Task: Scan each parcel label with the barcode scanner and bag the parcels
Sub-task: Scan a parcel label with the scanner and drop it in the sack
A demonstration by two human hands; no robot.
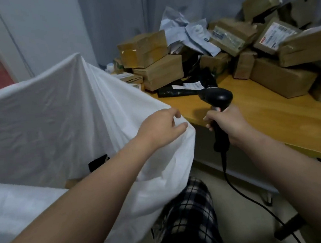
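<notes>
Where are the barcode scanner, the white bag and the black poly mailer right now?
barcode scanner (pixel 218 97): head view, on its rounded black head.
white bag (pixel 53 114): head view, on its raised far wall.
black poly mailer (pixel 172 92): head view, on the black film left of its label.

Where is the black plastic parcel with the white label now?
Head view, centre: the black plastic parcel lies on the wooden table, just beyond the barcode scanner, in front of the stacked cardboard boxes.
</notes>
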